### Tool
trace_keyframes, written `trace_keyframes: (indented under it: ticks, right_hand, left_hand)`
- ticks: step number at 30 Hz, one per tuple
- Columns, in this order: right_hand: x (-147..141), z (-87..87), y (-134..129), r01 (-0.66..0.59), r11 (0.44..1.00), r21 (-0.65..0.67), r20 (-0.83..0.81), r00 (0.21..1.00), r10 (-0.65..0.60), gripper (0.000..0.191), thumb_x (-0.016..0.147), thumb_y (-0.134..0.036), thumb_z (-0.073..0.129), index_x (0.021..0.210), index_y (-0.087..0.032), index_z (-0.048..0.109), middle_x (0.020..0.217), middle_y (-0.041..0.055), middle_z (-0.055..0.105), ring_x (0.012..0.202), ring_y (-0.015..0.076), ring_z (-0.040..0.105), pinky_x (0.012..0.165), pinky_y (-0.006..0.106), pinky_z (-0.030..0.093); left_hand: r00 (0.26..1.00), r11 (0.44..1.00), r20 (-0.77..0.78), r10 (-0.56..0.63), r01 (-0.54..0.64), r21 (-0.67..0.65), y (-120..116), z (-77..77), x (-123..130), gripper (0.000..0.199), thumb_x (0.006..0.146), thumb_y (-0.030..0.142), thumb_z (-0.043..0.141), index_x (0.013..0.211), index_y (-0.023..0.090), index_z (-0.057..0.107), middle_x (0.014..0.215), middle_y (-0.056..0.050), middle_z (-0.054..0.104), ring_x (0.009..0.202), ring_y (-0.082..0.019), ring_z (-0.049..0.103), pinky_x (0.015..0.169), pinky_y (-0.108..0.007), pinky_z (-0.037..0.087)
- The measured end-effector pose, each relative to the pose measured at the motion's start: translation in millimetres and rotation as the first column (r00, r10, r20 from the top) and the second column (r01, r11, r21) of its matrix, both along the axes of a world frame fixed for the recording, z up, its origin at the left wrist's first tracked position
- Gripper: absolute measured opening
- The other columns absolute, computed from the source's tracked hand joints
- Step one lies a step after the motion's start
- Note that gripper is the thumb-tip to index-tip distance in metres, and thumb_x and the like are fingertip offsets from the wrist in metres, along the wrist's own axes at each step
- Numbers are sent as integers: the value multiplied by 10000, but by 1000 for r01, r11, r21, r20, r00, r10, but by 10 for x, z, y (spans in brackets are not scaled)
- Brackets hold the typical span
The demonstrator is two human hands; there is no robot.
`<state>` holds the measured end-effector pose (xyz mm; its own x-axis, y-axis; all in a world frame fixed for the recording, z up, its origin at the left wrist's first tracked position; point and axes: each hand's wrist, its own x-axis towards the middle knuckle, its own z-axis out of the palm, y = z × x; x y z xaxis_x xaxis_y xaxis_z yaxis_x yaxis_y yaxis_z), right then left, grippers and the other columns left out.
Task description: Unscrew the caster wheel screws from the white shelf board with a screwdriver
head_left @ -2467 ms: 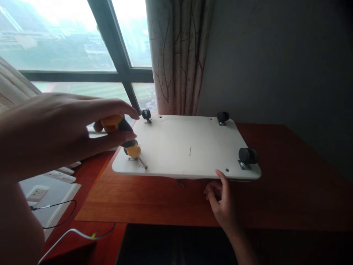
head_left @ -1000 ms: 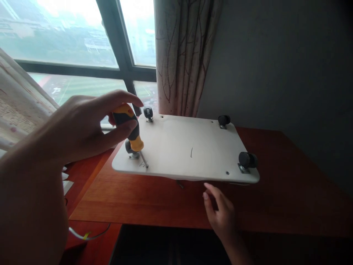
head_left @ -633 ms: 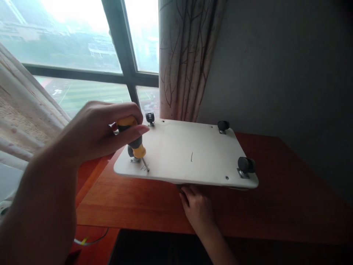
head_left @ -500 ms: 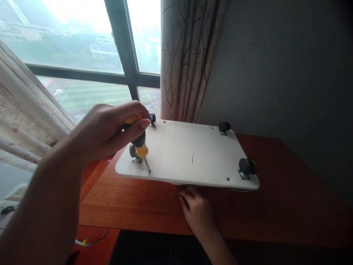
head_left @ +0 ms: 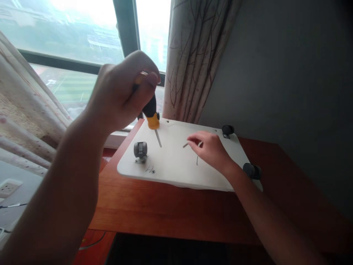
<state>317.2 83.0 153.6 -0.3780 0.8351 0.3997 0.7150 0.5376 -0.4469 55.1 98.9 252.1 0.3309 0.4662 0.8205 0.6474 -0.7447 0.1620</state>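
My left hand (head_left: 127,92) is wrapped round the handle of a yellow-and-black screwdriver (head_left: 152,117), its shaft pointing down over a white board (head_left: 176,165). The tip is clear of the screw hole (head_left: 153,172) near the board's front left corner. Over the middle of the board, my right hand (head_left: 211,149) pinches a screw (head_left: 185,145) between thumb and fingertips. Black casters stand wheels-up at the corners, among them the front left caster (head_left: 140,150) and the front right caster (head_left: 251,171), which my right forearm partly covers.
The board lies on a reddish-brown wooden table (head_left: 154,209). Behind it are a window (head_left: 74,40) and a patterned curtain (head_left: 193,59), with a grey wall (head_left: 281,73) to the right. A power socket (head_left: 9,187) is at the lower left.
My left hand has lifted the screwdriver up and right, off the front left hole. My right hand, with the screw, has risen from the table's front to over the board.
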Motion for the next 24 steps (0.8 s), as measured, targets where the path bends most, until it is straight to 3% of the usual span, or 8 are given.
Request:
trace_keyframes:
  ticks: [2,4,6,9,18,21,24]
  right_hand:
    - [-157,3,414,48,999,-18,88,995,-46,85,933,-159,648,941,-150,731,938,58,731,871,178,686,834,319,533]
    - [-328,-2,741,49,998,-28,96,994,-46,185,967,-273,656,1077,-134,708,1080,77,711,957,209,681,880,372,548]
    - [-483,2,973,45,999,-29,90,995,-42,354,978,-373,654,1257,-157,636,1250,92,650,1062,240,660,905,438,568]
    - [-659,16,1184,46,999,-24,80,996,-44,398,1019,-396,582,1327,-145,598,1339,98,594,1109,230,643,953,435,550]
    - [-847,-20,1345,39,999,-34,145,989,-34,409,1027,-394,567,1331,-122,593,1345,98,585,1104,221,642,959,421,541]
    - [-784,-21,1328,42,998,-48,184,982,-32,413,1047,-390,526,1344,-108,579,1360,100,569,1111,211,637,968,418,533]
    - [-607,-6,1200,67,995,-73,240,970,-48,346,966,-349,671,1260,-168,641,1232,95,659,1062,240,663,898,424,567]
  left_hand:
    - [1000,1000,-20,22,-22,16,205,8,18,210,1007,337,461,984,244,648,702,-12,688,582,-187,639,563,-338,463]
    - [999,999,-39,37,-36,30,412,4,23,203,996,309,467,981,235,656,711,-17,698,590,-183,635,569,-332,455]
    - [996,999,-68,50,-49,23,591,6,15,202,994,292,465,1015,248,662,738,-14,713,617,-180,642,588,-326,462]
    - [987,996,-130,93,-91,16,773,33,4,247,1005,295,438,1099,268,664,757,-8,724,632,-175,631,615,-321,464]
    - [972,983,-167,164,-174,-50,989,30,127,311,1014,323,408,1191,267,658,872,-38,749,724,-225,650,659,-344,424]
    - [964,977,-174,200,-208,-34,1054,12,159,301,1021,352,417,1154,255,669,861,-49,737,707,-222,616,651,-341,386]
    - [965,978,-179,194,-203,-38,1130,5,186,295,1020,368,431,1138,253,676,850,-47,736,694,-213,597,642,-337,365]
